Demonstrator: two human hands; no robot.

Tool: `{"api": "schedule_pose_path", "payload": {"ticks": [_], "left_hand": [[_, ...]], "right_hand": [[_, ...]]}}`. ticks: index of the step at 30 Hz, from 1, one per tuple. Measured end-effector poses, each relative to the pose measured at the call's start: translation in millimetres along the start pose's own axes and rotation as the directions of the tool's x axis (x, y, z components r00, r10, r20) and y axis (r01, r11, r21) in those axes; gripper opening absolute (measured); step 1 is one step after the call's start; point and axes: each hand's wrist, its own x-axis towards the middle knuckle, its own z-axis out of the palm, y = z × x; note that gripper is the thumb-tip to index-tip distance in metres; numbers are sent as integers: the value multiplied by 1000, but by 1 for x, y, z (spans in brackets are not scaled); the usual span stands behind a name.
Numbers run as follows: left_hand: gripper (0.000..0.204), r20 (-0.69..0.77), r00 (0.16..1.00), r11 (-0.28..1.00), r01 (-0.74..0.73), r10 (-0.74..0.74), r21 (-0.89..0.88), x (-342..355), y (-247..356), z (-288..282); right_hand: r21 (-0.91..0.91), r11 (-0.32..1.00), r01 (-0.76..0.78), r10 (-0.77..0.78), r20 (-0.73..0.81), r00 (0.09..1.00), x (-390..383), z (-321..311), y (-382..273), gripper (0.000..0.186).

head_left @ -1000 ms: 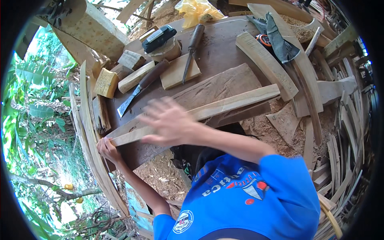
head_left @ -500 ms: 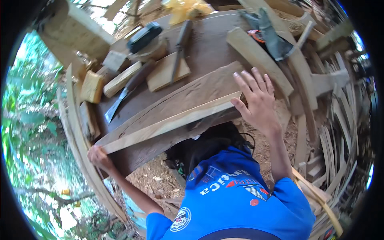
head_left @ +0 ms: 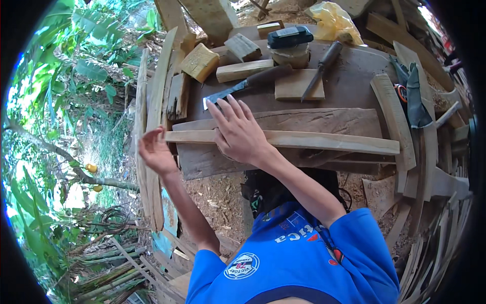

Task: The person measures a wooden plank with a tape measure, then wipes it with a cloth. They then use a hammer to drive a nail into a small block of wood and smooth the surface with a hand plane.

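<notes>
A long pale wooden strip lies crosswise on a wide, rough brown board. My right hand rests across the strip left of its middle, fingers stretched out and the thumb at its near side. At the strip's left end is my left hand, its fingers loosely bent and their tips close to the wood; whether they touch it I cannot make out. Just beyond my right fingertips lies a broad-bladed knife with a dark handle. A second knife leans over a flat wood block.
Behind sit a dark box-shaped thing on a round container, a yellowish block and a yellow plastic bag. Curved wood pieces and a grey-green cloth line the right. Upright planks edge the left.
My right hand has moved from the strip's right end leftward along it. My left hand has loosened at the left end. The view has turned, so the strip now lies nearly level.
</notes>
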Motion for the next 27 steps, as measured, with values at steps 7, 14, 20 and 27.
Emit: {"api": "schedule_pose_path", "payload": {"ticks": [7,14,20,27], "left_hand": [[38,501,827,420,-372,-255,828,-57,-24,141],[37,648,757,192,-626,-86,756,-69,-38,140],[36,583,793,143,-566,-178,812,-71,-36,150],[33,586,805,77,-581,-92,810,-75,-34,151]], "right_hand": [[471,882,-7,111,-196,974,-3,-57,18,36],[96,992,88,-94,65,993,-23,-74,-8,15],[55,951,305,-307,315,898,-58,-31,-58,24],[-207,975,87,-88,5,996,-39,-31,-37,20]]}}
